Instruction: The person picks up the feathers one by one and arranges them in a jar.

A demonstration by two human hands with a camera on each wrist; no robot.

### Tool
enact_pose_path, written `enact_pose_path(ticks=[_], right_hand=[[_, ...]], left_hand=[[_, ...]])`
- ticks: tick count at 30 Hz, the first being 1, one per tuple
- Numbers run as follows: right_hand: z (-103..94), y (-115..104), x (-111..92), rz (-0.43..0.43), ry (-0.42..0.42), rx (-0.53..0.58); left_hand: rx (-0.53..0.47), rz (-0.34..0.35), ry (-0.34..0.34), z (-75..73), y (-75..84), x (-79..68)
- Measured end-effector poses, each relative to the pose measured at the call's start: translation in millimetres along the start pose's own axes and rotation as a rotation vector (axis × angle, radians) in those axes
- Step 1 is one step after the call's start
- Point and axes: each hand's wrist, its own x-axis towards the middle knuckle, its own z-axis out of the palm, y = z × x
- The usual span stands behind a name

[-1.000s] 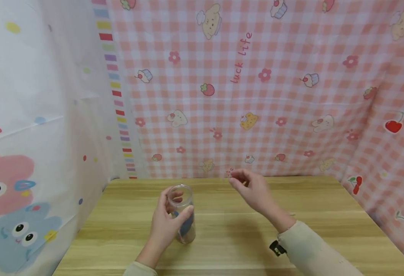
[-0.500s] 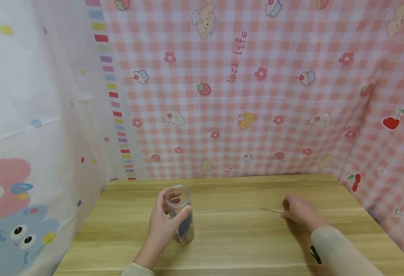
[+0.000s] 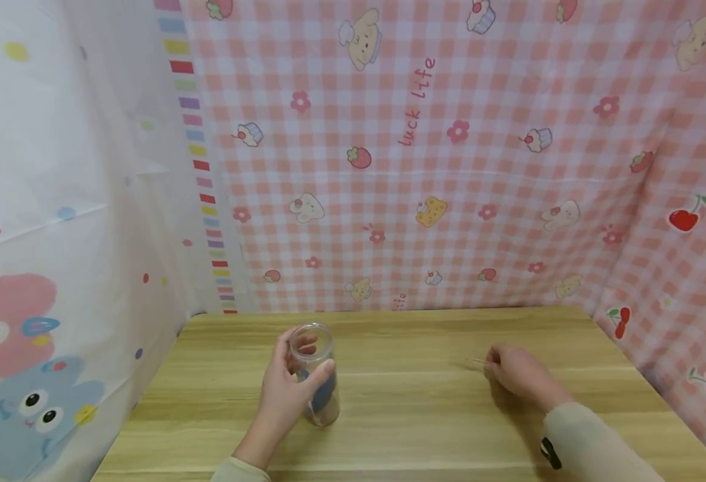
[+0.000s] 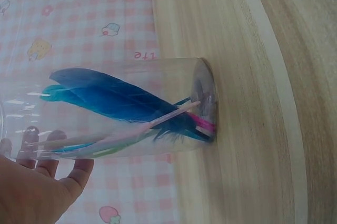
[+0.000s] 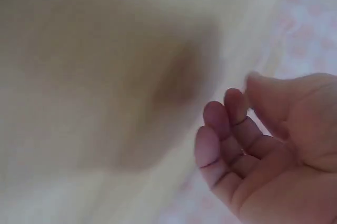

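My left hand [image 3: 287, 395] grips a clear plastic jar [image 3: 327, 414] that stands upright and lidless on the table. Inside the jar, the left wrist view shows blue feathers [image 4: 118, 98], a pale pink thin stick [image 4: 174, 114] and several other thin coloured pieces, leaning toward the base. Over the right part of the table, my right hand [image 3: 518, 375] pinches a thin, pale stick [image 3: 476, 361] between thumb and fingertips; it is motion-blurred and points left. The right wrist view shows the thumb and index fingertip meeting, with the other fingers [image 5: 208, 148] curled.
The wood-grain table [image 3: 401, 428] ends at a pink checked cloth [image 3: 341, 120] behind it. More checked cloth [image 3: 702, 281] hangs at the right, and a white cartoon-print cloth [image 3: 106, 268] at the left. A dark strap piece [image 3: 550, 453] hangs by the right sleeve.
My right hand has gone from the table's back middle to the right, down to the thin stick, and now moves slightly left with it. The left hand stays around the jar.
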Motion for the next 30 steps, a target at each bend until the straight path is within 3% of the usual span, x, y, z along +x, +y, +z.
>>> enact_pose_path(ticks=[4,7,10,12,14,16,19,23,27,30], right_hand=[[-18.9,-57,0,-0.098,0.16,0.085],[-41.2,-119,-3,-0.33,0.384,0.077],[-56.1,-180,-7,-0.624,0.634,-0.03],[-57.9,-212,-7,-0.776,0.777,-0.141],[-54.6,-235,-6,-0.867,0.849,-0.227],[-48.0,-249,-5,-0.915,0.861,-0.287],[-38.5,-258,-4,-0.924,0.808,-0.328],[-32.8,-248,-5,-0.873,0.753,-0.288],[-31.7,-210,-6,-0.76,0.685,-0.188],[-30.7,-170,-10,-0.578,0.545,-0.116]], left_hand=[[0.019,-0.002,0.005,-2.7,-0.1,-1.5],[0.033,0.008,0.02,-5.3,0.2,0.1],[0.032,0.015,0.036,-6.7,0.1,2.2],[0.02,0.014,0.043,-6.8,-1.0,3.2],[0.007,0.015,0.041,-5.8,-2.1,3.9],[-0.007,0.015,0.036,-4.0,-3.3,4.5],[-0.013,0.022,0.03,-0.6,-4.5,6.1],[-0.007,0.026,0.026,2.6,-5.7,5.8],[0.005,0.009,0.025,2.7,-6.5,4.7],[0.027,-0.018,0.018,0.1,-6.8,2.9]])
